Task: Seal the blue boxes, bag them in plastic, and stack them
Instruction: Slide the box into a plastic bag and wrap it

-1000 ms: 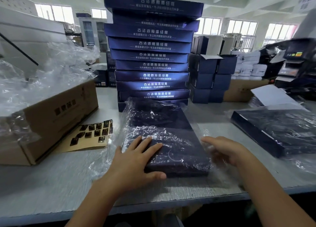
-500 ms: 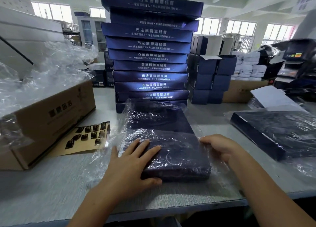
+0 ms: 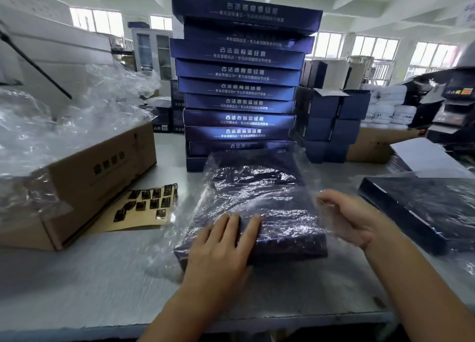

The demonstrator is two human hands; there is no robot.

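Note:
A flat dark blue box [image 3: 257, 195] lies inside a clear plastic bag [image 3: 305, 172] on the table, right in front of me. My left hand [image 3: 223, 249] rests flat on the near left part of the box, fingers straight. My right hand [image 3: 347, 218] is at the box's right side, a little off the table, its fingers curled into the loose plastic there. Behind the box rises a tall stack of blue boxes [image 3: 239, 89] with white lettering on their front edges.
A second bagged blue box [image 3: 424, 208] lies at the right. An open cardboard carton [image 3: 97, 177] heaped with clear plastic bags [image 3: 64, 120] stands at the left, with a sheet of dark stickers [image 3: 144, 208] beside it. Smaller blue boxes [image 3: 331, 125] are piled behind.
My right hand has lifted from the table beside the box and drawn the plastic up at the right side. My left hand has stayed on the box and slid slightly toward its front edge.

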